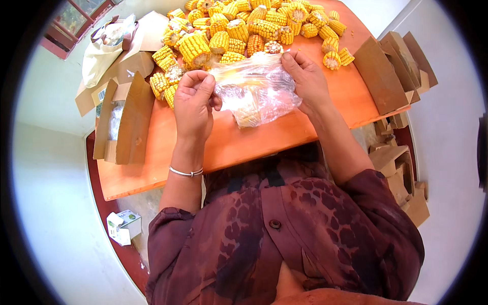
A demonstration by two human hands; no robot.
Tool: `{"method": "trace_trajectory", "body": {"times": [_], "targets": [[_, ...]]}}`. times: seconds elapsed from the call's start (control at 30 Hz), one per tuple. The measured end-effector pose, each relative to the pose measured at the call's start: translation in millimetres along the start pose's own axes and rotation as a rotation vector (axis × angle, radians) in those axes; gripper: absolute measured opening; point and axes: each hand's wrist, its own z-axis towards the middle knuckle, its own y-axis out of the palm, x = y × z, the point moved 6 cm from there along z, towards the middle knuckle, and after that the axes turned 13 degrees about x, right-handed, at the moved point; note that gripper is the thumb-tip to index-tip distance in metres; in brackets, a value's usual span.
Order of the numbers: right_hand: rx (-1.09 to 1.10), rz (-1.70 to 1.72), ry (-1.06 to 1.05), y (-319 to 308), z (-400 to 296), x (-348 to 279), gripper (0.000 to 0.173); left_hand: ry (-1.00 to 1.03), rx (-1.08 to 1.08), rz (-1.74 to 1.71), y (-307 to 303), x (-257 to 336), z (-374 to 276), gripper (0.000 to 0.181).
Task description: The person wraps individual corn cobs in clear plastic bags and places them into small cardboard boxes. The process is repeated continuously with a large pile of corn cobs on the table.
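Between my hands a clear plastic bag (263, 91) hangs over the near part of the orange table, its upper edge stretched between them. My left hand (196, 97) pinches the bag's left upper corner between thumb and fingers. The right upper corner is gripped by my right hand (305, 78). Something yellowish shows in or through the bag's lower left part; glare hides what it is. Just beyond the bag lies a large heap of cut yellow corn cob pieces (237, 31), with a reddish-orange corn piece (255, 44) among them.
An open cardboard box (131, 122) holding clear plastic stands at the orange table's (244, 146) left edge. Behind it are a cream cloth bag (101, 59) and more cardboard. Flattened boxes (385, 76) stand at the right edge. On the floor are cardboard pieces (389, 160) and a small white carton (129, 223).
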Motion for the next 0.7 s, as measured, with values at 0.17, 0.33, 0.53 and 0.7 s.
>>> {"method": "trace_trajectory", "body": {"times": [0.17, 0.33, 0.53, 0.7], "targets": [[-0.047, -0.12, -0.076, 10.0, -0.6, 17.0, 0.017, -0.078, 0.145, 0.021, 21.0, -5.9, -6.3, 0.015], [-0.041, -0.193, -0.082, 10.2, 0.8, 9.7, 0.016, 0.008, 0.047, 0.156, 3.9, -10.8, 0.0, 0.007], [-0.001, -0.066, 0.019, 4.1, -6.5, -5.1, 0.026, 0.11, 0.193, 0.061, -14.7, -0.6, -1.2, 0.008], [-0.057, -0.29, 0.05, 21.6, -42.3, 8.2, 0.061, 0.323, 0.222, 0.143, 1.6, 4.6, -13.1, 0.009]]}}
